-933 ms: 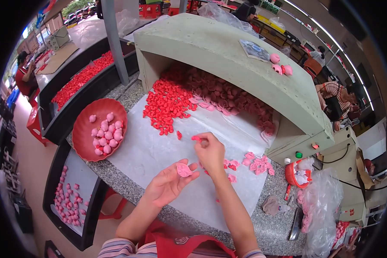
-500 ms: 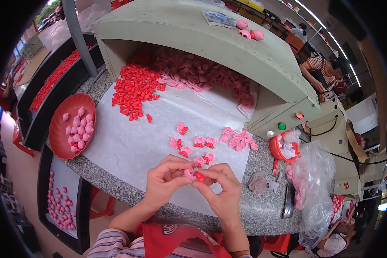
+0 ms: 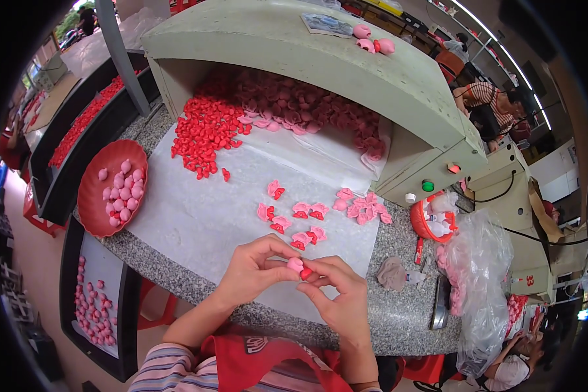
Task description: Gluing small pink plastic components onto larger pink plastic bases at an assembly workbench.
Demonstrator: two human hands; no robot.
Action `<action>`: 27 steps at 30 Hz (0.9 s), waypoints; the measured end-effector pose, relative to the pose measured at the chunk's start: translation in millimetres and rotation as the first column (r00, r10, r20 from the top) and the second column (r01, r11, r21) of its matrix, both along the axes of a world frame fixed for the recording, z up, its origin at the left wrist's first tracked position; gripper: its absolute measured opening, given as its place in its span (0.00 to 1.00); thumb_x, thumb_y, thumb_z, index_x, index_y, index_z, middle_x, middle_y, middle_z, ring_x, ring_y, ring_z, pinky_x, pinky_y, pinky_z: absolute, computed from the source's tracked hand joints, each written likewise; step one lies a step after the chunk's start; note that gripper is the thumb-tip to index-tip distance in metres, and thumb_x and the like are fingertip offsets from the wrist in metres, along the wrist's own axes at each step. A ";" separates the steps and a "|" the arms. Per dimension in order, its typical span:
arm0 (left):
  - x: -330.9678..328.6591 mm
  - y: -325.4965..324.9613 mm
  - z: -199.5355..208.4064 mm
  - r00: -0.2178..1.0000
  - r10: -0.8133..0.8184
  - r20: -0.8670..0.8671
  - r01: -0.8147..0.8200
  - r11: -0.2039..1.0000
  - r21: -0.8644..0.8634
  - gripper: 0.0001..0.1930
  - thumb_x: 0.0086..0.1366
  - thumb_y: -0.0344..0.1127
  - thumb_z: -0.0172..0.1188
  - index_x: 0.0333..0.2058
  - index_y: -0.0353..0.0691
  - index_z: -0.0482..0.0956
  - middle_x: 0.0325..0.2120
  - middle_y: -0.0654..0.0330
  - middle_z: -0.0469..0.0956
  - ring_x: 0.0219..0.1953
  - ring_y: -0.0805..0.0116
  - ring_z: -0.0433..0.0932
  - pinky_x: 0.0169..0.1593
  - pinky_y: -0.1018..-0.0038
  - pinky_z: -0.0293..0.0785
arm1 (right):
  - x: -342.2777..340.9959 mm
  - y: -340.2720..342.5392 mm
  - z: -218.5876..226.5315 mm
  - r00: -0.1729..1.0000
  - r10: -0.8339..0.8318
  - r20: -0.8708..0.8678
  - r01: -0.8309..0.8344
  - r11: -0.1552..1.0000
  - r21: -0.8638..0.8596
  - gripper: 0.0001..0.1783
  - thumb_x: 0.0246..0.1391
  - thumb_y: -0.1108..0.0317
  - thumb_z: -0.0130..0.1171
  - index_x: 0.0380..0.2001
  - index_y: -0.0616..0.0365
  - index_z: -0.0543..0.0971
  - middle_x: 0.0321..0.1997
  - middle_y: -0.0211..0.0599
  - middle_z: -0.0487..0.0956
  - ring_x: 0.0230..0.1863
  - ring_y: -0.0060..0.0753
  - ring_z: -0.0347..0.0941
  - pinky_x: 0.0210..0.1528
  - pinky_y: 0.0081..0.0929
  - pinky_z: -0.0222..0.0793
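Observation:
Above the near edge of the white sheet, my left hand (image 3: 255, 266) pinches a small pink plastic piece (image 3: 295, 264) between thumb and fingers. A glossy red bow-shaped piece (image 3: 306, 274) touches it, held at the fingers of my right hand (image 3: 338, 287). Whether the two are joined I cannot tell. Just beyond my fingers lie several pink pieces with red bows (image 3: 300, 240), set in loose pairs on the sheet. Loose pink shells (image 3: 366, 209) are heaped to their right.
A pale green hooded machine (image 3: 307, 52) arches over heaps of red bows (image 3: 209, 134) and pink shells (image 3: 294, 98). At left are a red bowl (image 3: 88, 196) of pink balls and a black tray (image 3: 132, 313). A red basket (image 3: 421, 225), phone (image 3: 441, 304) and plastic bag (image 3: 483, 261) are right.
The pink piece has turned in my left fingers and now sits closer against the red bow. My right thumb has shifted off the bow, downward.

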State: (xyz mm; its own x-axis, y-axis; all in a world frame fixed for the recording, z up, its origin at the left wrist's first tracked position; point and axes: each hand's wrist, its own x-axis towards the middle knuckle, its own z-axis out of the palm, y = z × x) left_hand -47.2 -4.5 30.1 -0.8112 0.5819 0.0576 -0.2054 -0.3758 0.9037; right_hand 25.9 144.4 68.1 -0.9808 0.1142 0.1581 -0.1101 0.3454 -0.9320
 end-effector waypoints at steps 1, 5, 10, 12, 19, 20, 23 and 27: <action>0.9 1.2 -2.3 1.000 0.012 0.010 -0.012 1.000 -0.010 0.14 0.48 0.17 0.60 0.35 0.31 0.73 0.34 0.56 0.70 0.38 0.69 0.73 0.40 0.76 0.75 | 1.8 -2.9 3.4 1.000 -0.001 0.001 0.001 1.000 -0.001 0.22 0.36 0.83 0.62 0.40 0.62 0.75 0.35 0.38 0.75 0.31 0.24 0.73 0.34 0.18 0.72; 9.6 7.3 -5.8 0.998 0.041 0.043 -0.044 0.997 0.067 0.14 0.46 0.18 0.62 0.34 0.33 0.72 0.32 0.58 0.70 0.36 0.72 0.72 0.36 0.78 0.73 | 8.4 -18.6 3.4 0.989 -0.128 0.077 0.135 0.986 -0.096 0.20 0.36 0.82 0.63 0.38 0.63 0.75 0.33 0.37 0.74 0.30 0.23 0.73 0.33 0.18 0.72; 8.4 14.2 -14.1 0.990 -0.060 0.126 0.047 0.994 0.100 0.13 0.46 0.19 0.63 0.28 0.37 0.69 0.29 0.60 0.69 0.34 0.73 0.71 0.35 0.78 0.71 | 7.9 -12.0 -7.4 0.972 -0.178 0.155 0.199 0.971 -0.133 0.17 0.37 0.80 0.63 0.36 0.63 0.75 0.31 0.36 0.74 0.28 0.22 0.73 0.32 0.18 0.72; 8.7 16.0 -12.6 0.989 -0.062 0.131 0.053 0.996 0.070 0.13 0.46 0.18 0.63 0.28 0.37 0.69 0.29 0.61 0.69 0.34 0.73 0.71 0.35 0.78 0.71 | 8.0 -14.0 -8.0 0.965 -0.257 0.053 0.249 0.960 0.127 0.14 0.37 0.77 0.64 0.32 0.62 0.75 0.30 0.35 0.74 0.26 0.24 0.73 0.30 0.19 0.71; 8.6 17.5 -16.6 0.998 -0.026 0.060 0.023 0.999 0.043 0.10 0.49 0.19 0.61 0.29 0.36 0.71 0.30 0.63 0.70 0.36 0.76 0.72 0.39 0.78 0.73 | -2.2 -7.0 -23.5 0.936 -0.241 -0.256 0.339 0.812 0.476 0.13 0.30 0.76 0.64 0.25 0.57 0.73 0.22 0.31 0.71 0.24 0.32 0.69 0.23 0.27 0.65; 8.2 16.9 -16.7 0.998 -0.034 0.061 0.031 0.999 0.041 0.10 0.49 0.19 0.61 0.29 0.36 0.71 0.30 0.63 0.70 0.36 0.76 0.72 0.39 0.78 0.73 | -2.7 -4.2 -25.7 0.944 -0.195 -0.267 0.299 0.847 0.439 0.14 0.30 0.75 0.64 0.25 0.56 0.73 0.22 0.30 0.71 0.24 0.32 0.68 0.23 0.27 0.65; 5.4 15.8 -18.7 0.995 -0.089 0.054 0.088 0.996 0.033 0.09 0.49 0.19 0.61 0.28 0.36 0.72 0.30 0.63 0.71 0.36 0.75 0.72 0.40 0.77 0.73 | -2.5 -0.2 -29.3 0.950 -0.149 -0.273 0.251 0.885 0.392 0.13 0.30 0.75 0.63 0.25 0.56 0.73 0.21 0.31 0.71 0.24 0.32 0.68 0.24 0.28 0.65; -1.2 17.6 -25.3 0.967 -0.152 0.203 0.137 0.987 0.084 0.09 0.50 0.21 0.61 0.29 0.37 0.71 0.30 0.60 0.74 0.35 0.71 0.75 0.40 0.75 0.73 | -4.8 -2.5 -32.1 0.974 -0.198 -0.115 0.224 0.928 0.299 0.14 0.31 0.70 0.68 0.24 0.59 0.74 0.23 0.32 0.73 0.26 0.32 0.69 0.26 0.27 0.66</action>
